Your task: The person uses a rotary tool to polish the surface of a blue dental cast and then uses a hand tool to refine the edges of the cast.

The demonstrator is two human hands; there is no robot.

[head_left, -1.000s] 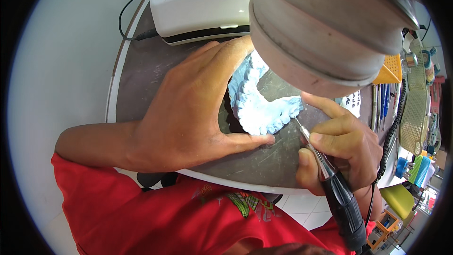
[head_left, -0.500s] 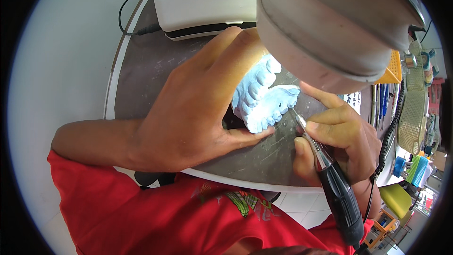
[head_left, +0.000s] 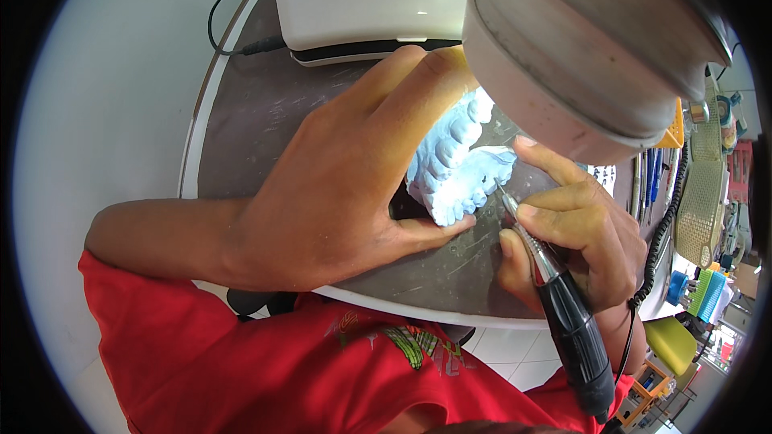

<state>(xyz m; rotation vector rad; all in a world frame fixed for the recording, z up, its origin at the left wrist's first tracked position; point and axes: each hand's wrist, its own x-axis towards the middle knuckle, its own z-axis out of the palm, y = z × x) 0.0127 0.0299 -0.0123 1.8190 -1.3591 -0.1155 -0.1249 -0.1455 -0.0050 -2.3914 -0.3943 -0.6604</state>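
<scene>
My left hand [head_left: 346, 169] is closed around a light blue plaster dental model [head_left: 460, 167], thumb below it and fingers over its far side. The row of moulded teeth faces right, brightly lit. Between the thumb and fingers of my right hand [head_left: 579, 229] is a rotary handpiece [head_left: 569, 317] with a black body and a silver nose. Its thin tip points up and left, at or very close to the model's right edge; contact cannot be told. My right index finger stretches toward the model's far right end. Part of the model is hidden behind my left hand.
A large pale lamp head or hood [head_left: 571, 72] hangs over the far right side. Behind my left hand stands a white box-shaped device [head_left: 370, 0] with a cable. A coiled black cord [head_left: 663, 229], slim tools [head_left: 650, 177] and a mesh tray [head_left: 701, 209] lie to the right.
The view has shifted slightly, so the lamp and white device appear farther right. Both hands keep their grips, and the model looks tilted a little differently under the tip.
</scene>
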